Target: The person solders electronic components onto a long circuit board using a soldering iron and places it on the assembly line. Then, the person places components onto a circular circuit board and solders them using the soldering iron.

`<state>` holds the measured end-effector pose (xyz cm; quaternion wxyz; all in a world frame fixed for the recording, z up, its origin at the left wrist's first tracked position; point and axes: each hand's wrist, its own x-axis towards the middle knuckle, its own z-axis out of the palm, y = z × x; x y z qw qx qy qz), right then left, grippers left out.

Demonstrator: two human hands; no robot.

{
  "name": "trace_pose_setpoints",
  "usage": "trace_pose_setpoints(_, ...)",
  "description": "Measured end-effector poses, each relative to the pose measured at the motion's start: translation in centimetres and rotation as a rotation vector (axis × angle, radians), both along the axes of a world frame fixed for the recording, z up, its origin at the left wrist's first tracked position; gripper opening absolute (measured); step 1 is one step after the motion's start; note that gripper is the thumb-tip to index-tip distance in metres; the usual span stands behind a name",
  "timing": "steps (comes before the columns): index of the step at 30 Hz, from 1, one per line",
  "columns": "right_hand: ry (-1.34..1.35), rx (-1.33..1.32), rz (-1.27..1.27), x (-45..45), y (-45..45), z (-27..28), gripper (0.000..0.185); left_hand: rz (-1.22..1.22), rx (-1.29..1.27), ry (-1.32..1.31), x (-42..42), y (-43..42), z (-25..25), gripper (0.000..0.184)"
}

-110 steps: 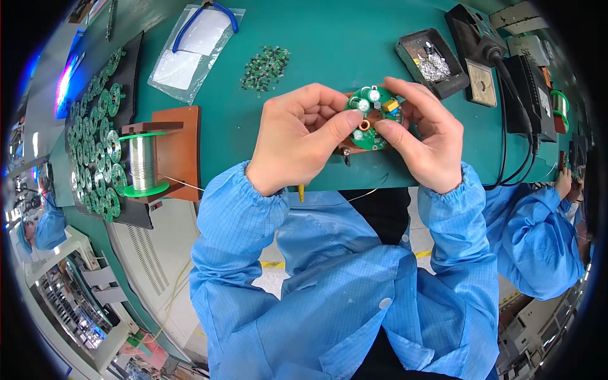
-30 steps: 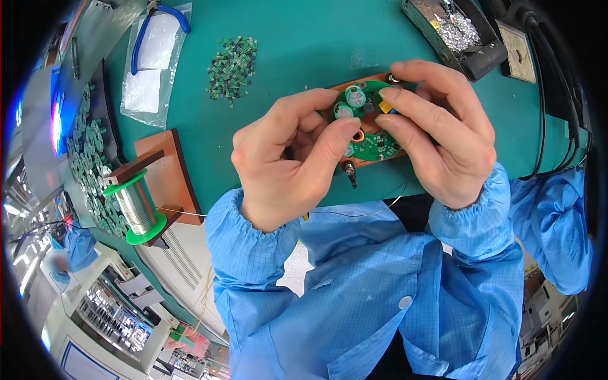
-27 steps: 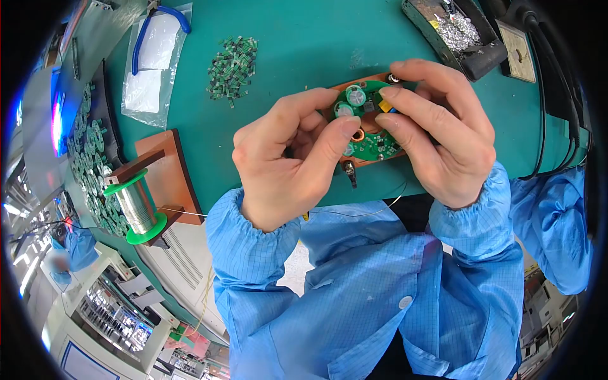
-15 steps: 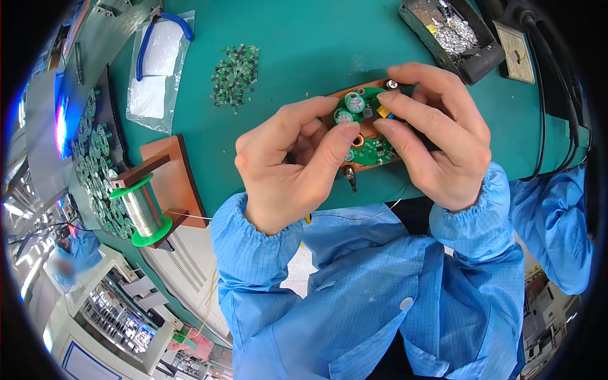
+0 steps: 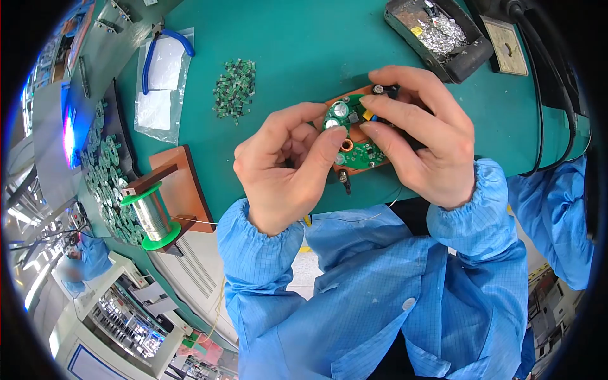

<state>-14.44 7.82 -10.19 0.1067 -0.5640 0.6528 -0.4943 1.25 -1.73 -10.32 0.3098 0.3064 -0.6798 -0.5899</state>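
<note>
A round green circuit board (image 5: pixel 363 154) sits on a brown fixture (image 5: pixel 361 170) with metal posts, between my hands. It bears two round capacitors, a copper-wound ring (image 5: pixel 346 145) and a yellow part (image 5: pixel 368 115). My left hand (image 5: pixel 288 164) grips the board's left edge, its thumb beside the ring and capacitors and its other fingers curled behind. My right hand (image 5: pixel 424 133) has its thumb and a finger closed at the yellow part on the board's right side; another finger reaches over the fixture's upper post. The fingertips hide part of the board.
Small green pieces (image 5: pixel 235 90) lie in a pile beyond my left hand. Blue-handled cutters (image 5: pixel 149 60) rest on a plastic bag (image 5: pixel 158 114). A solder spool (image 5: pixel 150 216) and many round boards (image 5: pixel 111 183) are at left. A black tray (image 5: pixel 437 38) holds metal scraps. A co-worker's sleeve (image 5: pixel 557 215) shows at right.
Against the earliest frame, the view is closer and the fixture shows more beneath the board. My right fingers have shifted onto the yellow part. Lately both hands keep nearly the same grip while the view shifts.
</note>
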Motion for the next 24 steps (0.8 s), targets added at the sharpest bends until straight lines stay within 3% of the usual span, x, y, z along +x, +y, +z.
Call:
trace_pose_setpoints(9, 0.224, 0.047, -0.063, 0.0, 0.9, 1.2, 0.024, -0.031, 0.037, -0.056, -0.1, -0.4, 1.0, 0.016)
trace_pose_setpoints(11, 0.309, 0.085, -0.062, -0.1, 1.2, 1.4, 0.028, 0.009, -0.239, -0.146, 0.0, -0.5, 1.4, 0.016)
trace_pose_setpoints(12, 0.309, 0.074, -0.068, 0.0, 1.2, 1.5, 0.028, 0.006, -0.251, -0.145, 0.4, -0.6, 2.1, 0.016)
trace_pose_setpoints(14, 0.266, 0.084, -0.073, 0.2, 1.2, 1.6, 0.032, -0.161, -0.608, -0.176, 1.9, -0.6, 4.1, 0.020)
trace_pose_setpoints(19, 0.381, 0.003, 0.004, 0.0, 0.9, 1.0, 0.031, -0.360, -0.651, -0.294, 3.8, 0.6, 3.7, 0.030)
trace_pose_setpoints(21, 0.398, 0.026, 0.021, 0.1, 1.0, 0.8, 0.030, -0.373, -0.868, -0.295, 3.6, 0.3, 3.3, 0.031)
trace_pose_setpoints(24, 0.366, 0.016, 0.017, 0.1, 1.1, 0.7, 0.029, -0.405, -0.935, -0.301, 3.2, 0.0, 3.6, 0.031)
